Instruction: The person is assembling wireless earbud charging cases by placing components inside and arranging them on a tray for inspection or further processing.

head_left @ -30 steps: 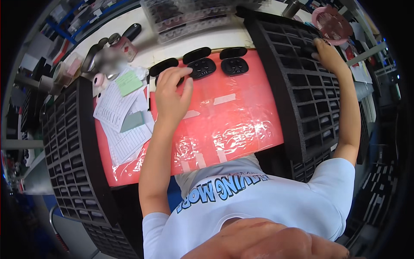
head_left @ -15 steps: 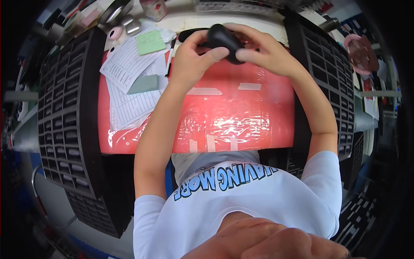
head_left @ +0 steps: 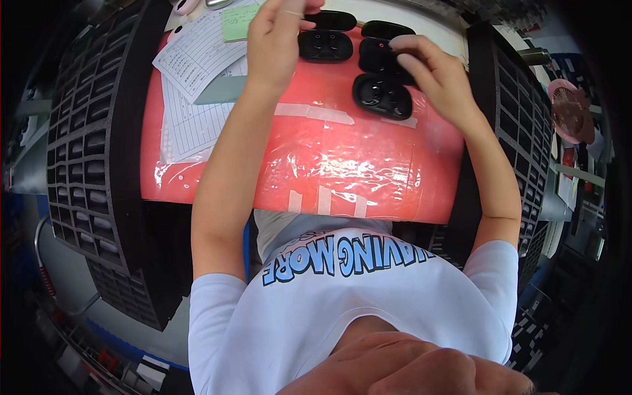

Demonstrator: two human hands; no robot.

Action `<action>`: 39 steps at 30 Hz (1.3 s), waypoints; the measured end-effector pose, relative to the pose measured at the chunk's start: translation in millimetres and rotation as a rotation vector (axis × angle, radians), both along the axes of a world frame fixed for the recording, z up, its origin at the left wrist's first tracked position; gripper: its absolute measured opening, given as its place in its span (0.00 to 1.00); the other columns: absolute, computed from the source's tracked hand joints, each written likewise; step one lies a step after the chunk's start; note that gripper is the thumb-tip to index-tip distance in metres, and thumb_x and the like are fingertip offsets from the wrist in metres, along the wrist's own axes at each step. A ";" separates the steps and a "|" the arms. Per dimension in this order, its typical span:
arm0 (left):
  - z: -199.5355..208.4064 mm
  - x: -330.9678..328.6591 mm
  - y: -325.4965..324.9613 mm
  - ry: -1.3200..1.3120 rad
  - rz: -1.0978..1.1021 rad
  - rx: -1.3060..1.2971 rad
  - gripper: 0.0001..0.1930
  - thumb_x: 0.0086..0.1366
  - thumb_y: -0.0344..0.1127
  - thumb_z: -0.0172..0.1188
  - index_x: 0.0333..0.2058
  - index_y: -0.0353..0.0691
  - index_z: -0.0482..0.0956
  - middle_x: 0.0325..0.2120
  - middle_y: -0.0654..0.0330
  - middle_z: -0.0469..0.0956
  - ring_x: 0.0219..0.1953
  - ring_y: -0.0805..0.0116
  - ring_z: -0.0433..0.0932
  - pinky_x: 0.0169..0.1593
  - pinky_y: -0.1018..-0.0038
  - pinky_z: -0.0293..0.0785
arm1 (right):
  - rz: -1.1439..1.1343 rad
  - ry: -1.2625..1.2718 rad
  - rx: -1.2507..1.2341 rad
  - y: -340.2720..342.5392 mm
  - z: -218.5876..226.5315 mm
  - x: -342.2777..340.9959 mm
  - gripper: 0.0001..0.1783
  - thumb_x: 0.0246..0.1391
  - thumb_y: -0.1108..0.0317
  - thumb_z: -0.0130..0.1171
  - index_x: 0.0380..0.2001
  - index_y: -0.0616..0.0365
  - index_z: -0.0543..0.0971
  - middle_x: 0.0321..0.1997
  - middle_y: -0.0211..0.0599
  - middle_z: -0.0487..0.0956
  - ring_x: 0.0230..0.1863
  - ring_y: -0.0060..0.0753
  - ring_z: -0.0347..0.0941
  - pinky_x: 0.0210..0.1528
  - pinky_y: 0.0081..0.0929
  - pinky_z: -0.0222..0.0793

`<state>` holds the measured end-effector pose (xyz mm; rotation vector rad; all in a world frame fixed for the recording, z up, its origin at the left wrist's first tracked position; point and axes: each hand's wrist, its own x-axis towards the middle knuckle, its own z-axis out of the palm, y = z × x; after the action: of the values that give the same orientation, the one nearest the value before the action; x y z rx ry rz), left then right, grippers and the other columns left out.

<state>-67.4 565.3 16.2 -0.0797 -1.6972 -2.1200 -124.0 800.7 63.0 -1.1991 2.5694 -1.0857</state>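
Observation:
Several black earbud-case parts lie on the far part of the red mat (head_left: 316,158). On the left is an opened earbud case (head_left: 326,46), its lid raised behind it. To its right, another opened case (head_left: 375,58) shows a small red light. Nearer to me, a rounded black piece (head_left: 382,99) with glossy hollows overlaps that case. My right hand (head_left: 431,69) has its thumb and forefinger closed at the right edge of the lit case. My left hand (head_left: 280,36) is raised beside the left case, fingers bent; the picture's top edge cuts it off, hiding any contents.
Printed sheets (head_left: 197,72) and a green note (head_left: 239,25) lie at the left of the mat. Tall black slotted racks (head_left: 89,145) flank the mat, with a second rack (head_left: 517,131) on the right. A pink fan (head_left: 569,112) stands beyond the right rack.
Both hands were together around a rounded black object; now they are apart, left hand farther up, right hand at a case. Opened cases now show on the mat. The whole view has shifted.

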 end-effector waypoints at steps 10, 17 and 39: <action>-1.5 -13.4 -4.5 0.095 0.167 0.012 0.17 0.72 0.42 0.47 0.42 0.34 0.80 0.31 0.62 0.80 0.36 0.77 0.75 0.39 0.79 0.72 | 0.125 0.319 0.079 -25.7 20.9 -0.1 0.13 0.57 0.70 0.60 0.46 0.60 0.78 0.43 0.37 0.82 0.43 0.31 0.79 0.44 0.24 0.73; -7.6 -3.5 -8.7 0.070 0.197 -0.061 0.12 0.70 0.36 0.51 0.41 0.34 0.80 0.29 0.61 0.80 0.32 0.78 0.74 0.38 0.80 0.70 | -0.218 0.558 0.219 -12.6 85.1 -184.8 0.18 0.60 0.62 0.58 0.52 0.53 0.76 0.45 0.41 0.81 0.47 0.35 0.78 0.50 0.30 0.72; -2.8 -9.9 -14.3 0.001 0.214 -0.104 0.08 0.67 0.30 0.54 0.39 0.34 0.80 0.28 0.58 0.80 0.30 0.73 0.78 0.35 0.78 0.72 | -0.460 0.265 0.164 -17.3 35.9 -491.9 0.21 0.63 0.53 0.53 0.49 0.56 0.78 0.30 0.30 0.78 0.30 0.26 0.73 0.37 0.27 0.70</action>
<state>-77.2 551.0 13.4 0.0684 -1.7315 -1.8763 -615.8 783.4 98.9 -0.7772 3.1701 -0.7960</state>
